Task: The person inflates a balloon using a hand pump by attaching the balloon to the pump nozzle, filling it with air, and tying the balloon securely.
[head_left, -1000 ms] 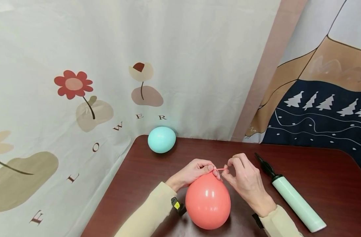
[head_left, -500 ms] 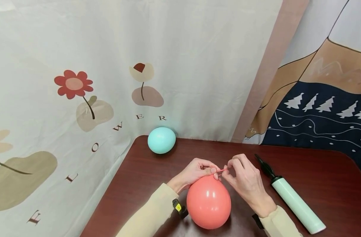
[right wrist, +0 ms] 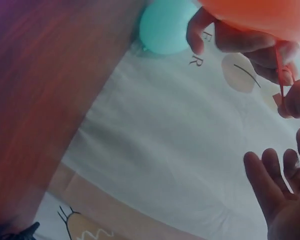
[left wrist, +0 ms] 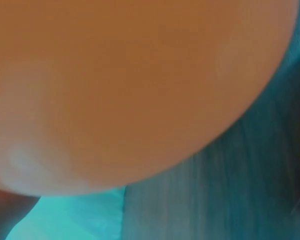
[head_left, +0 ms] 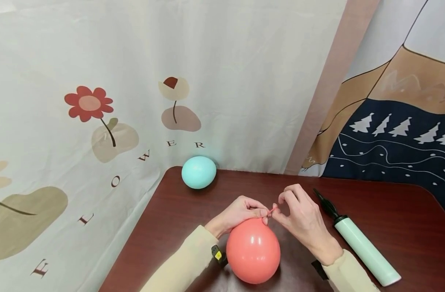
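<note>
An inflated coral-red balloon point(head_left: 253, 251) sits low in the head view, its neck at the top. My left hand point(head_left: 240, 213) pinches the neck just above the round body. Between finger and thumb, my right hand point(head_left: 304, 221) holds the thin end of the neck, pulled out to the right; its other fingers are bent and hold nothing. In the right wrist view the stretched red neck point(right wrist: 279, 70) runs from the left hand's fingers point(right wrist: 240, 40) to the right hand's. The balloon point(left wrist: 130, 90) fills most of the left wrist view and hides the left hand there.
A light-blue balloon point(head_left: 198, 172) lies at the table's back left corner. To the right of my right hand lies a pale green hand pump point(head_left: 366, 251) with a black nozzle. A printed curtain point(head_left: 244, 81) hangs behind the dark red table point(head_left: 153, 227).
The red balloon has shifted slightly left. My right hand has risen a little, and the stretch of neck between the hands now looks shorter and slants upward. Both hands keep their hold.
</note>
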A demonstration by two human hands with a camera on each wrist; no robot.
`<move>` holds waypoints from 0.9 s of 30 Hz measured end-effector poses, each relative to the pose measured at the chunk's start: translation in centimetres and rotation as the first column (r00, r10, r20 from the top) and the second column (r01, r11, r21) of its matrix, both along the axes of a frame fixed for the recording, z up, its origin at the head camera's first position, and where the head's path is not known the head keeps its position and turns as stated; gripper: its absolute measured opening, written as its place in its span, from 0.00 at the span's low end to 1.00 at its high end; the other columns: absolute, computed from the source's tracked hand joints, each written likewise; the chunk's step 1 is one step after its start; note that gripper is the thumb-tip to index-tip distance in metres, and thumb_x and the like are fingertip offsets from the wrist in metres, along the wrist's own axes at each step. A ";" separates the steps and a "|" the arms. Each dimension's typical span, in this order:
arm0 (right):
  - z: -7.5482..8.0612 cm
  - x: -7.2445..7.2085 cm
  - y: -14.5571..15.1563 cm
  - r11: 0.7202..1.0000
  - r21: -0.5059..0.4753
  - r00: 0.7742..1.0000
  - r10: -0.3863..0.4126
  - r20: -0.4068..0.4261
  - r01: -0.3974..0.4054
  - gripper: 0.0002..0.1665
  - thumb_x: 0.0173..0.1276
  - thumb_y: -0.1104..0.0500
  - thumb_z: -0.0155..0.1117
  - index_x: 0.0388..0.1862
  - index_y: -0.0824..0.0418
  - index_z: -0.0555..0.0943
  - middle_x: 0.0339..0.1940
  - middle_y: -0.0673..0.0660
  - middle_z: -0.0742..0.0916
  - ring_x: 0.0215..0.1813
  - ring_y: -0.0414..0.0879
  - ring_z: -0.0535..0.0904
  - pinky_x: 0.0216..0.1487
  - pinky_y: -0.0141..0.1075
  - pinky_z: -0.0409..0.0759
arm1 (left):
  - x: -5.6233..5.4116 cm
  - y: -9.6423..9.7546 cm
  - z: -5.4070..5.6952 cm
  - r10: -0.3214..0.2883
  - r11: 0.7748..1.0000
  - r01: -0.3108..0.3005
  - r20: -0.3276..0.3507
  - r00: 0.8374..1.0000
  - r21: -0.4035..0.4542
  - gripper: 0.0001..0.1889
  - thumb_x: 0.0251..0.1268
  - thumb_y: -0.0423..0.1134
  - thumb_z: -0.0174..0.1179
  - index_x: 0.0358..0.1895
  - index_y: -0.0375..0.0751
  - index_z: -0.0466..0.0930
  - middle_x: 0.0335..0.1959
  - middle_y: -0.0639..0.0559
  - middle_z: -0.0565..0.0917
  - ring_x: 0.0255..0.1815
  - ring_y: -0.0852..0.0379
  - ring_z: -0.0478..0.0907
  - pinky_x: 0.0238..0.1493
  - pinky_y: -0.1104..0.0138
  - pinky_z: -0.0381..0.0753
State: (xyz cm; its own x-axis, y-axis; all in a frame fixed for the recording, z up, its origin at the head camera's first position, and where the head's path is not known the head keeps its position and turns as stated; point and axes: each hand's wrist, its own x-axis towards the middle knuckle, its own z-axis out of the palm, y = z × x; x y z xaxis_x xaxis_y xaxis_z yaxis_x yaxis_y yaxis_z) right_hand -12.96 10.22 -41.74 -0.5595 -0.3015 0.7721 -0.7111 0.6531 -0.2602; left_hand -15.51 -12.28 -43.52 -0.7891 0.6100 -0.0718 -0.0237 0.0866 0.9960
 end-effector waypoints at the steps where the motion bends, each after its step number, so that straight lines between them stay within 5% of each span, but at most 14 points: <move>1: -0.1 0.0 0.0 1.000 0.001 1.000 -0.006 0.015 0.006 0.16 0.51 0.60 0.74 0.36 0.60 0.76 0.41 0.57 0.78 0.34 0.45 0.76 0.28 0.40 0.81 | 0.0 -0.1 0.0 -0.020 1.000 0.019 -0.018 1.000 -0.015 0.12 0.75 0.35 0.63 0.49 0.27 0.87 0.30 0.53 0.89 0.42 0.60 0.84 0.50 0.67 0.83; 6: -0.4 0.2 -0.1 0.999 0.004 0.999 -0.033 0.041 0.032 0.23 0.45 0.62 0.78 0.40 0.61 0.77 0.44 0.59 0.77 0.34 0.45 0.75 0.26 0.37 0.81 | 0.1 -0.4 0.1 -0.088 0.996 0.087 -0.053 0.995 -0.025 0.12 0.77 0.36 0.61 0.51 0.30 0.86 0.32 0.52 0.89 0.43 0.60 0.84 0.53 0.66 0.82; 12: -0.2 0.0 0.0 0.999 0.006 0.998 -0.047 0.050 0.047 0.27 0.45 0.62 0.79 0.44 0.62 0.77 0.46 0.60 0.77 0.36 0.45 0.74 0.26 0.37 0.82 | 0.2 0.1 0.3 -0.074 0.996 0.072 0.021 0.997 0.050 0.09 0.75 0.32 0.60 0.52 0.31 0.76 0.30 0.54 0.88 0.36 0.59 0.85 0.42 0.69 0.82; 17: -0.1 -0.2 0.0 0.999 -0.004 0.997 -0.049 0.054 0.049 0.25 0.46 0.61 0.77 0.43 0.62 0.77 0.46 0.60 0.77 0.37 0.45 0.75 0.27 0.38 0.82 | 0.1 0.2 0.2 -0.068 0.998 0.068 0.011 0.998 0.020 0.09 0.74 0.31 0.62 0.48 0.27 0.83 0.30 0.53 0.88 0.37 0.61 0.85 0.45 0.70 0.83; 27: 0.0 -0.4 0.2 0.997 -0.014 0.985 -0.072 0.154 0.075 0.26 0.47 0.58 0.77 0.45 0.60 0.78 0.47 0.59 0.77 0.38 0.46 0.78 0.31 0.40 0.83 | -0.5 -0.3 0.6 -0.223 0.973 0.218 -0.076 0.972 -0.075 0.10 0.74 0.36 0.62 0.50 0.32 0.84 0.41 0.57 0.87 0.49 0.63 0.82 0.56 0.66 0.81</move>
